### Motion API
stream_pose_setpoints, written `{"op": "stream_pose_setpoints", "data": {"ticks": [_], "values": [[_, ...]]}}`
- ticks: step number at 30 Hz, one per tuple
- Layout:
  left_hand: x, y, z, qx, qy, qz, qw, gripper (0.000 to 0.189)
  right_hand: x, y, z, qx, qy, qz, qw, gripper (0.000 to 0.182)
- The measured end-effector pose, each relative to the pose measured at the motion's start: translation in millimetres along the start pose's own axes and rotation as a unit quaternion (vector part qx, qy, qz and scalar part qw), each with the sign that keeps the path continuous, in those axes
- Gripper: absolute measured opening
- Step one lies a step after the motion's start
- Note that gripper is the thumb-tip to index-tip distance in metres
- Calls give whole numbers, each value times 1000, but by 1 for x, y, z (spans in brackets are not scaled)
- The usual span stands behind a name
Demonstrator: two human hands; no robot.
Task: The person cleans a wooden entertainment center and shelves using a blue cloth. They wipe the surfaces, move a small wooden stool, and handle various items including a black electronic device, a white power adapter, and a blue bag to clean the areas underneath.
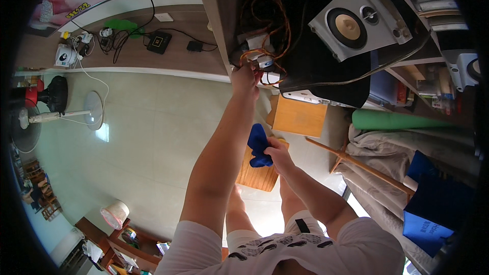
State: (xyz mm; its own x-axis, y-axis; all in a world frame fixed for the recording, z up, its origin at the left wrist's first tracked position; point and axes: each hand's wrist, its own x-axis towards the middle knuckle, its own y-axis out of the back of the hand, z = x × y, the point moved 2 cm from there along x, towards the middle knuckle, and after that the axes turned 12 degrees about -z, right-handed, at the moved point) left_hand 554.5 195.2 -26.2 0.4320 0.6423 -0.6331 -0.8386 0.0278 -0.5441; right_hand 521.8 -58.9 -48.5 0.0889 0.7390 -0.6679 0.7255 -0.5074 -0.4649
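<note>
My left hand (245, 80) reaches into the cabinet compartment. Its fingers are closed around part of a twisted orange-and-black cable (284, 26), which loops upward against the dark interior. White plugs or adapters (263, 61) sit right beside those fingers, partly hidden by wire. Lower down, a dark blue cloth (258, 147) hangs bunched from my right hand (280, 156), over a wooden stool (259, 177). A silver speaker (359, 19) with a tan cone lies tilted on a black surface (324, 70) to the right of the cables.
A wooden box-like stool (300, 116) stands below the cabinet. On the left shelf (183, 51) lie a black box (159, 42), tangled cords and a white device (65, 55). A standing fan (57, 116) is at far left. A wooden rack (355, 160) and curtain (366, 149) are right.
</note>
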Motion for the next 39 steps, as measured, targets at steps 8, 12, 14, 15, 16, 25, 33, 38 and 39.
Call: {"op": "stream_pose_setpoints", "data": {"ticks": [8,12,14,15,16,25,33,38,39], "values": [[-21,-39,45,-29,-50,-127,990,18,68,-32,-33,-177,234,108,950,39],[-30,-44,60,2,-74,-130,989,12,112,-76,-98,-458,370,207,781,41],[-31,-48,59,6,-80,-146,986,9,138,-82,-108,-569,372,238,694,43],[-32,-48,61,10,-80,-145,986,8,149,-84,-108,-627,348,258,647,43],[-33,-48,61,14,-80,-144,986,8,159,-86,-109,-680,325,278,596,44],[-28,-39,67,53,-62,-166,983,7,229,-73,-172,-774,240,338,477,45],[-26,-39,66,42,-74,-186,979,11,246,-45,-206,-757,222,374,487,45],[-20,-37,65,63,-67,-163,982,9,239,-57,-187,-760,238,371,478,46],[-22,-39,67,63,-70,-159,983,9,237,-66,-182,-762,246,366,474,46]]}}
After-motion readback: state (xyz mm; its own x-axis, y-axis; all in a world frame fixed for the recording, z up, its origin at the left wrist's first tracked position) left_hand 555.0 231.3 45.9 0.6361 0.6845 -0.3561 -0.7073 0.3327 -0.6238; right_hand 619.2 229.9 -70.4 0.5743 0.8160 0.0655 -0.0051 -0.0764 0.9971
